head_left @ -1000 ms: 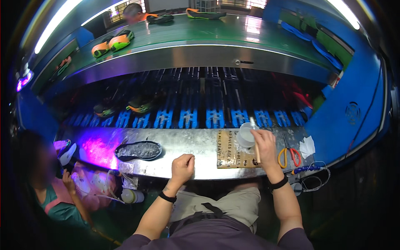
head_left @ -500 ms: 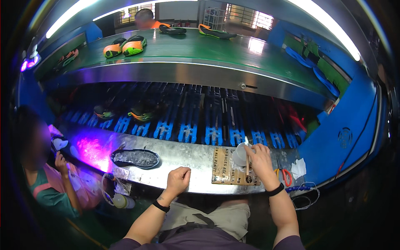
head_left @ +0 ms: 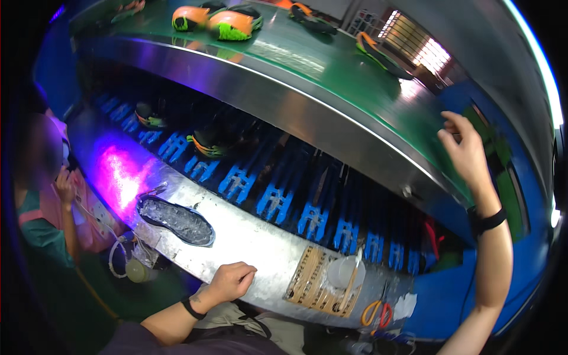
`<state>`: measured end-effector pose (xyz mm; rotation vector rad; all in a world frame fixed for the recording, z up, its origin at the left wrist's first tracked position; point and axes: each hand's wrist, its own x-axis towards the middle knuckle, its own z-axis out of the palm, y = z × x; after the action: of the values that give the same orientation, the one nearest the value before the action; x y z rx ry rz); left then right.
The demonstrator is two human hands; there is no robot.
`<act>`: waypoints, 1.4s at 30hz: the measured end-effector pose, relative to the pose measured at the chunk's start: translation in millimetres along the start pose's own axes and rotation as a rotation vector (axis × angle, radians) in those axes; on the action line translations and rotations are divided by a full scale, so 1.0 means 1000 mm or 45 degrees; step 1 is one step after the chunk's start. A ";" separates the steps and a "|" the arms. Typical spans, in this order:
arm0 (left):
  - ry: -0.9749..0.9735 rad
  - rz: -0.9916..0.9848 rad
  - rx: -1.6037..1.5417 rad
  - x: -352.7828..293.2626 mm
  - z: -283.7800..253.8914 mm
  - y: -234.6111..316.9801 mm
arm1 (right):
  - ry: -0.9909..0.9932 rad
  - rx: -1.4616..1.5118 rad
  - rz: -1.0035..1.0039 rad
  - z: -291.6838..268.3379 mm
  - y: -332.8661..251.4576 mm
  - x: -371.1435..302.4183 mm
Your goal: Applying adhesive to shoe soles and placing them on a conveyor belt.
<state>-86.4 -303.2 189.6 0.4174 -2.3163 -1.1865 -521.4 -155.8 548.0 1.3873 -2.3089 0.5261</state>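
My left hand hovers at the front edge of the metal bench, fingers curled into a loose fist with nothing visible in it. Raised at the right, my right hand is over the end of the green conveyor belt. Its fingers are bent but apart, holding nothing. A dark shoe sole, its inside whitish and mottled, lies on the bench left of my left hand. Between my hands, a white cup stands on a cardboard piece, with a thin stick leaning across it.
Scissors with orange and red handles and a crumpled white paper lie right of the cardboard. Orange-and-green shoes sit on the belt. Blue forked holders line the gap behind the bench. A co-worker sits at the left.
My right hand has left the cup and stick and moved up and right above the belt. The view has tilted and turned right. My left hand stays curled.
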 end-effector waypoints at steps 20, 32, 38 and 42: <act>0.098 -0.118 -0.252 -0.008 -0.008 -0.028 | -0.928 0.419 0.146 0.203 0.171 0.395; 0.072 0.028 -0.186 -0.013 -0.006 -0.040 | -0.818 0.462 -0.317 0.310 -0.050 0.566; 0.247 0.137 -0.130 -0.008 -0.003 -0.044 | -0.723 0.585 -0.514 0.346 -0.143 0.591; 0.210 -0.169 -0.459 -0.006 -0.006 -0.038 | -0.687 0.621 -0.676 0.356 -0.165 0.585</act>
<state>-76.2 -325.6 159.7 0.5195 -1.9088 -1.5360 -675.6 -843.0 563.5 2.5413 -2.1000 0.6201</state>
